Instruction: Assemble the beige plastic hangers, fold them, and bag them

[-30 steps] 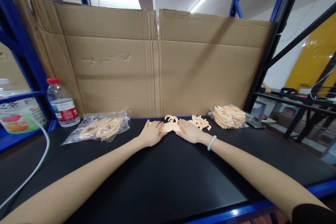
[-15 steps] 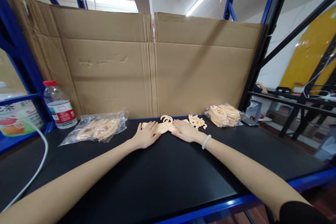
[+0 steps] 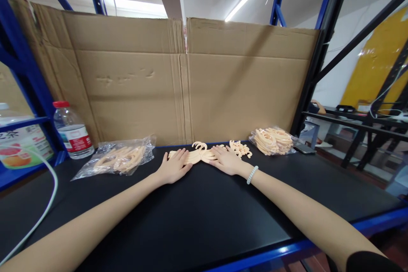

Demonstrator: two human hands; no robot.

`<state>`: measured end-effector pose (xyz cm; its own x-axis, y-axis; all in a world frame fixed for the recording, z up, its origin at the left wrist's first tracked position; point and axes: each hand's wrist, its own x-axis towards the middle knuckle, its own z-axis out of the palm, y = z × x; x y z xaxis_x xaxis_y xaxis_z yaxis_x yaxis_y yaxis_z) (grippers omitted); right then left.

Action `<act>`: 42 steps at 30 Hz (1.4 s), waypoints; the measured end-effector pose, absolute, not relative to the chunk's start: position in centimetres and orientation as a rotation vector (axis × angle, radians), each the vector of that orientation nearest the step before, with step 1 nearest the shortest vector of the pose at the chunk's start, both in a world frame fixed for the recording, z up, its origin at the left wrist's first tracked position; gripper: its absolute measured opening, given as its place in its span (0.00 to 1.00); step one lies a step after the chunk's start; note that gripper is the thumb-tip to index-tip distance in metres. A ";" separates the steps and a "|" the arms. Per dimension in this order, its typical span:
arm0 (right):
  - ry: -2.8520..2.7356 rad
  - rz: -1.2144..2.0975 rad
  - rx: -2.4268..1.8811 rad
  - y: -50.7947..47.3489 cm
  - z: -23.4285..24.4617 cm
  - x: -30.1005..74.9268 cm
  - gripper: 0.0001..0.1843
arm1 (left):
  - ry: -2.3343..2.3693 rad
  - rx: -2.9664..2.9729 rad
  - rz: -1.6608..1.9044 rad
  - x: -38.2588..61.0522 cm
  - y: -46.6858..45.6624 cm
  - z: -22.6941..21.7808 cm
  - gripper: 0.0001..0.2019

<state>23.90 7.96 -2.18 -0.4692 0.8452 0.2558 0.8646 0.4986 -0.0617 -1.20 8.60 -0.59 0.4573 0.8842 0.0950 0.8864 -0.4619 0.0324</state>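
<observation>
Cream-coloured pieces [image 3: 198,157] lie in a row across the black table, with curved hook shapes [image 3: 199,146] at their middle; together they look like clothes hangers. My left hand [image 3: 174,167] rests flat over the row's left end, fingers stretched out. On the right part of the row lies my right hand [image 3: 227,160], also flat with the fingers extended. Both palms face down, and neither hand's fingers wrap round anything. Just beyond my right hand is a pile of small curved cream pieces [image 3: 241,148]. My hands hide parts of the row.
Clear bags of cream pieces lie left [image 3: 119,159] and right [image 3: 272,141], with a phone [image 3: 304,148] beside the right one. A water bottle [image 3: 74,134] and a white cable [image 3: 52,195] are at the left. A cardboard wall [image 3: 137,93] closes off the table's back.
My hands have slid slightly apart, the left one moving a little to the left. More of the cream row shows between them. The camera view has shifted slightly.
</observation>
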 end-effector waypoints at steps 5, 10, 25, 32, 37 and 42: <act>-2.490 -0.118 -1.437 8.2 -2.4 24.0 0.38 | -1.584 -2.648 -0.234 -1.4 8.7 -1.0 0.33; -2.436 -0.234 -1.321 6.9 -2.0 23.9 0.32 | -1.363 -2.594 -0.432 -1.5 6.6 -0.4 0.26; -2.491 0.085 -0.912 1.6 -1.7 23.9 0.07 | -0.755 -2.832 -0.685 -2.2 2.6 -0.7 0.09; -2.472 0.188 -0.923 1.8 -2.0 24.0 0.08 | -0.845 -2.862 -0.744 -2.6 2.7 -1.2 0.09; -2.489 0.247 -0.932 1.5 -1.7 24.1 0.08 | -0.922 -2.861 -0.733 -2.7 2.7 -1.1 0.11; -2.513 0.311 -0.932 1.3 -1.5 24.8 0.10 | -0.990 -2.845 -0.675 -2.8 2.8 -0.9 0.12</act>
<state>24.76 1.25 -1.46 -0.6765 0.6616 0.3235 0.5628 0.7478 -0.3523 -2.84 2.76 -0.91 0.6990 0.5788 0.4200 0.6027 -0.7929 0.0896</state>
